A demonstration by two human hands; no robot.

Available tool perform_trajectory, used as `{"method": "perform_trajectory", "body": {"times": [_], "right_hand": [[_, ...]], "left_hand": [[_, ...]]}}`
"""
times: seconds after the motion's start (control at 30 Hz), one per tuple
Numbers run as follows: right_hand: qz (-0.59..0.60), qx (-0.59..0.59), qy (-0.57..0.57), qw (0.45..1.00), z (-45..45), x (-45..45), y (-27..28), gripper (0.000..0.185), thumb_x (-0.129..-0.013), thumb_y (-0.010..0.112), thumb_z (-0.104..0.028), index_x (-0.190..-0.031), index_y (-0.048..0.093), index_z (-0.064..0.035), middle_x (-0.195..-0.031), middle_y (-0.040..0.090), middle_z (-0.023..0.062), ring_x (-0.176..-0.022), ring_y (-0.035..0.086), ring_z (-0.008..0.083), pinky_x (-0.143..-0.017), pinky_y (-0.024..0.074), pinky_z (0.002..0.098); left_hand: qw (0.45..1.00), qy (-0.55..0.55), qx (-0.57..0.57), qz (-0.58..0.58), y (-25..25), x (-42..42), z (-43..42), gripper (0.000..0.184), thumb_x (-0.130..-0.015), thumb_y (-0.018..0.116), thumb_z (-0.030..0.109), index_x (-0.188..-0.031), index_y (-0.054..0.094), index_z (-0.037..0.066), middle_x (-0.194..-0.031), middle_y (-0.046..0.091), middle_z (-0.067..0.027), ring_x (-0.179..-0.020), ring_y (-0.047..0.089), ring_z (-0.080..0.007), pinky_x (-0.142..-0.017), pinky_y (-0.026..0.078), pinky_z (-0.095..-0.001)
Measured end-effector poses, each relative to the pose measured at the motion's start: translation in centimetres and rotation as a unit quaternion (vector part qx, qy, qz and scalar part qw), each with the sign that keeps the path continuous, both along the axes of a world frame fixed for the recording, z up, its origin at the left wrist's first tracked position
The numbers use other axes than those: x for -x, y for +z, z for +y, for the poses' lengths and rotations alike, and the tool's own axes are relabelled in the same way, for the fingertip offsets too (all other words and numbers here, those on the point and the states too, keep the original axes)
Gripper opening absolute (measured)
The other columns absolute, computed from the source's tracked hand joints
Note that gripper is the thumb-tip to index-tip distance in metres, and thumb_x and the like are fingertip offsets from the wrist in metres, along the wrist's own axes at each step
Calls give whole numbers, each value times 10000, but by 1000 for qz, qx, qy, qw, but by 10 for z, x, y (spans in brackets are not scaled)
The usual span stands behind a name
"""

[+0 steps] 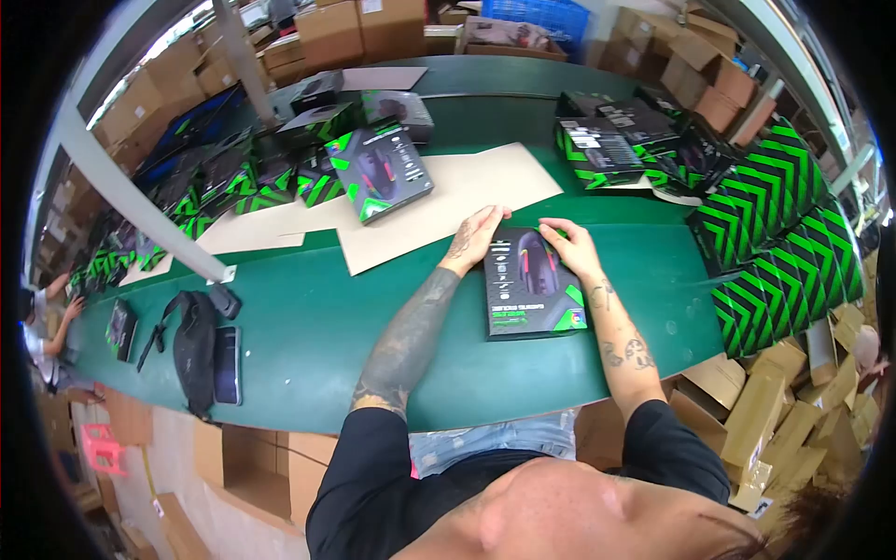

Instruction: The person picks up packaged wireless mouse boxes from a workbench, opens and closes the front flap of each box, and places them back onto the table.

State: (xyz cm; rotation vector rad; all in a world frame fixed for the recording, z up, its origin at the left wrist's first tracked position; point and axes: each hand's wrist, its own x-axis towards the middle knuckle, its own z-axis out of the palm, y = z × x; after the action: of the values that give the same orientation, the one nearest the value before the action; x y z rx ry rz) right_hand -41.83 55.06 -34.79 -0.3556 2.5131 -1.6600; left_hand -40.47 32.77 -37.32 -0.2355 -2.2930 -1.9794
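A black and green box with a mouse pictured on it lies face up on the green table. My left hand rests at its far left corner, fingers stretched toward the far edge. At the far right corner is my right hand, its fingers bent over the edge and spread a little. Both hands touch or nearly touch the box, which stays on the table. Beyond my left hand, a similar box lies on a flat cardboard sheet.
Boxes pile up at the back left and back right. Chevron-patterned boxes stack at the right edge. A black pouch and a phone lie left. A metal post crosses the left side. Another person is far left.
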Motion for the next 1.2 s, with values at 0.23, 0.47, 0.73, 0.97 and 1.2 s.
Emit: {"method": "perform_trajectory", "body": {"times": [0.23,0.47,0.73,0.97,1.2], "right_hand": [[18,87,8,996,-6,-7,-11,304,-900,636,-302,-979,641,-9,-951,650,39,-843,607,134,-753,485,275],[-175,691,361,601,25,37,-42,479,-1017,264,-469,-872,528,-96,-806,509,44,-894,440,208,-940,333,350],[-144,770,284,553,23,19,-31,627,-935,319,-649,-802,503,-64,-728,509,52,-886,494,207,-1061,257,357],[-56,803,259,534,21,31,-37,580,-939,360,-619,-864,522,-68,-694,519,41,-838,516,197,-1025,295,359],[196,588,481,620,38,48,42,82,-944,501,-191,-992,521,-128,-721,534,0,-902,511,189,-1027,273,403]], "left_hand": [[986,109,-114,-45,-12,12,0,726,-997,197,554,-917,661,1,-854,675,-101,-866,621,-184,-842,461,-319],[970,-72,-229,-49,-10,12,-5,712,-984,186,588,-1014,626,29,-919,662,-88,-853,604,-178,-847,453,-319],[911,-191,-348,-109,8,5,-23,574,-968,416,461,-1247,507,-32,-1253,550,-199,-1234,483,-318,-1074,332,-421],[940,-204,-253,-108,2,3,-19,584,-938,509,459,-1285,494,-10,-1278,542,-167,-1231,487,-266,-1052,359,-382],[930,-269,-209,-140,16,-6,-16,669,-891,544,560,-1282,514,19,-1234,569,-115,-1160,521,-194,-995,406,-348]]}}
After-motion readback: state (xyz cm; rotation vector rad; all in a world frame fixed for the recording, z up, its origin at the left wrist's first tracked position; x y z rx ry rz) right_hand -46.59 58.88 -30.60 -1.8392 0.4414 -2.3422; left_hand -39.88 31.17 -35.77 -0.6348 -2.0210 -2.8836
